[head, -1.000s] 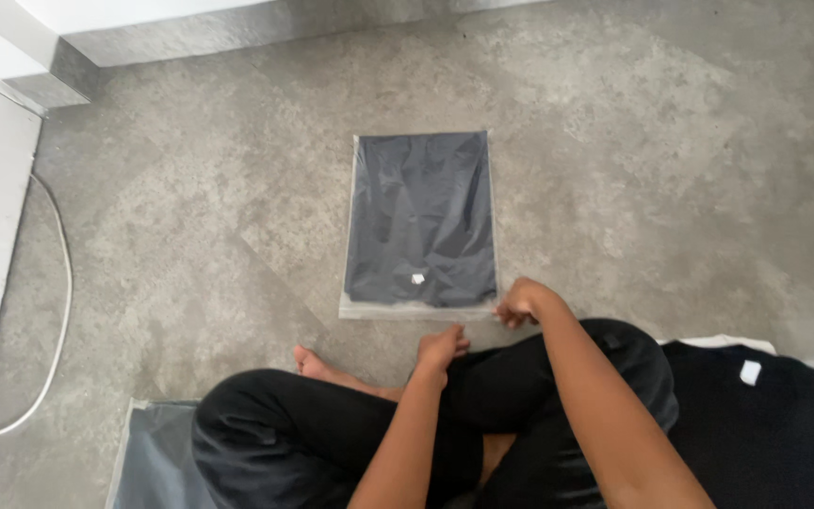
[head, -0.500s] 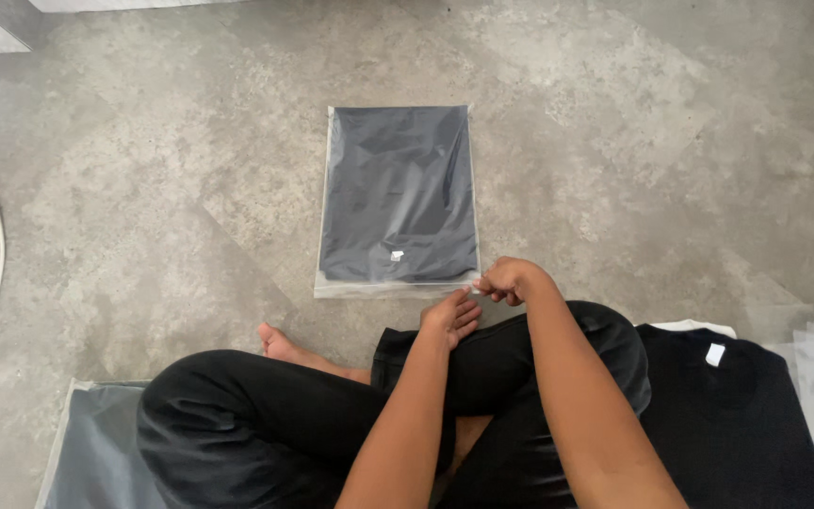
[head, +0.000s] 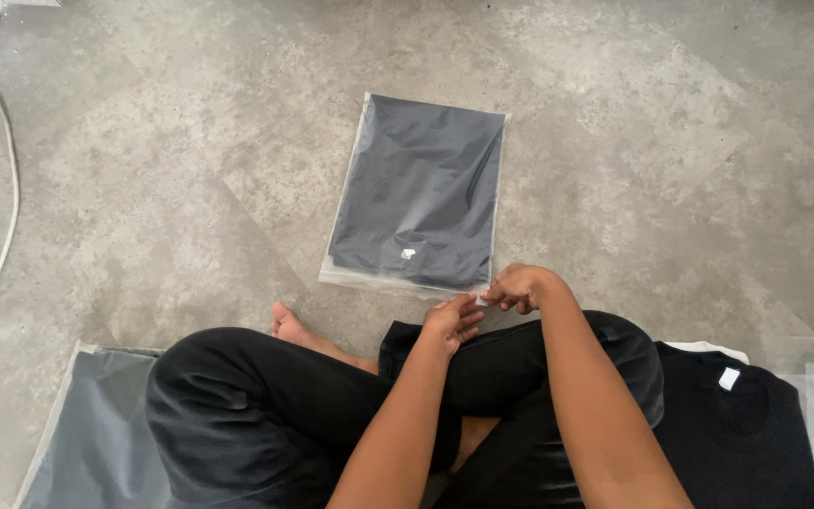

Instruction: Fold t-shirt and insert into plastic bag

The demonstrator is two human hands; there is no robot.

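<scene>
While the person sits cross-legged on the concrete floor [head: 162, 170], both hands meet at the near edge of a clear plastic bag [head: 421, 193] holding a folded dark garment. The right hand [head: 518, 286] is curled, fingertips pinched at the bag's near right corner; what exactly lies between them is too small to make out. The left hand [head: 451, 319], just nearer than that edge, has loosely bent fingers, and whether it grips the plastic cannot be told. A small white tag [head: 408, 253] shows through the bag. Left of the bag and nearer, a second bagged dark item [head: 87, 434] is cut off by the frame and partly hidden by the black trousers [head: 237, 405]. Right of the bag and nearer, a black shirt [head: 746, 424] lies partly cropped.
</scene>
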